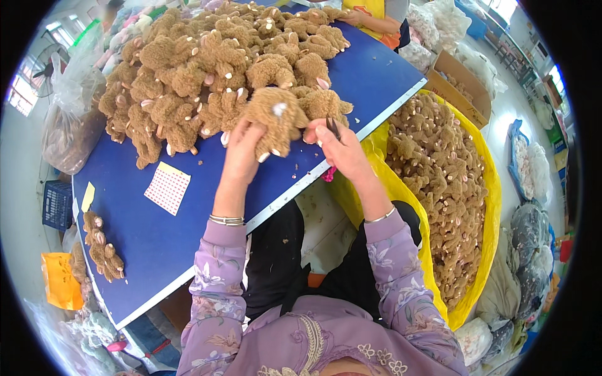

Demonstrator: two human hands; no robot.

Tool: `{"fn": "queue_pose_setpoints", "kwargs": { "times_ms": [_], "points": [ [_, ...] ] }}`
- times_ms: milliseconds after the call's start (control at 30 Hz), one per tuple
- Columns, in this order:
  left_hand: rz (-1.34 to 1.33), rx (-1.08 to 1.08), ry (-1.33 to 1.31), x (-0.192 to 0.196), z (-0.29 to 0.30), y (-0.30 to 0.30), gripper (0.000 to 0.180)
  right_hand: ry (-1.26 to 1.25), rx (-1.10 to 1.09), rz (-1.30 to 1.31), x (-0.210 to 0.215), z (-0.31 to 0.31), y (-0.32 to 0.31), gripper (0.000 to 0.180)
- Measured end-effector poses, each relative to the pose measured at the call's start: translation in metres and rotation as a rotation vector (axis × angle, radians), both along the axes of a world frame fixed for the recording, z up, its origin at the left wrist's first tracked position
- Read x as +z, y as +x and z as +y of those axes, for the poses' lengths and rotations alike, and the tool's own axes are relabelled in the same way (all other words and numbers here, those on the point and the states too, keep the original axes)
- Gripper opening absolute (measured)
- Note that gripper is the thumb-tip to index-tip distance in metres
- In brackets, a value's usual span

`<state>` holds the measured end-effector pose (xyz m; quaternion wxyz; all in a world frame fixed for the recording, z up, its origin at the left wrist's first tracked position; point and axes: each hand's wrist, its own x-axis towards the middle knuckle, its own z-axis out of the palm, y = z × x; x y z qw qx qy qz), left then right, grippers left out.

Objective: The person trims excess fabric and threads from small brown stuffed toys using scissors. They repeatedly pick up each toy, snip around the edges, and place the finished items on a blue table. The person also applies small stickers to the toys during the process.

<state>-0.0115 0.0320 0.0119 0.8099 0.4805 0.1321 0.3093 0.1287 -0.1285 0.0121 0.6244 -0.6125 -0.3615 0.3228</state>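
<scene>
L hand (243, 145) is curled round one side of a fuzzy brown plush toy w/ pale tips (276, 122), gripping it. The toy is up over the front edge of the flat blue table w/ a pale rim (210, 225), just in front of the big heap of fuzzy brown toys (207, 69). It looks a bit blurry.

R hand (345, 153) is bent, w/ thumb & finger tips close together at the toy's right side. Can't tell if they pinch a bit of it. Small dark pointed snips (333, 128) are held in the same hand, tips up.

On the table, L side: a white paper sheet w/ rows of small red marks (168, 188), a small plain yellow slip (88, 196) & a few brown toys in a line (103, 247) near the edge.

R of the table, a big shiny yellow bag (494, 213) is open & full of more brown toys (439, 194). A brown cardboard box (461, 88) is just past it. At the far side, a co-worker's hand (354, 17) is near the heap. A blue plastic crate w/ holes (58, 205) is off to the L.
</scene>
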Motion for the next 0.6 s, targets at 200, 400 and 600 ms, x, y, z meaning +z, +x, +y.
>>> {"fn": "queue_pose_setpoints", "kwargs": {
  "times_ms": [200, 400, 600],
  "points": [
    [0.033, -0.171, 0.042, 0.004, -0.021, 0.007, 0.042, 0.144, -0.130, 0.055, 0.000, 0.006, -0.010, 0.045],
    [0.081, -0.130, 0.105, -0.003, -0.027, 0.010, 0.038, 0.114, -0.372, -0.296, -0.010, 0.011, -0.011, 0.038],
    [0.153, -0.088, 0.145, -0.011, -0.026, 0.014, 0.033, 0.190, -0.272, -0.428, 0.018, 0.004, -0.025, 0.022]
  ]
}}
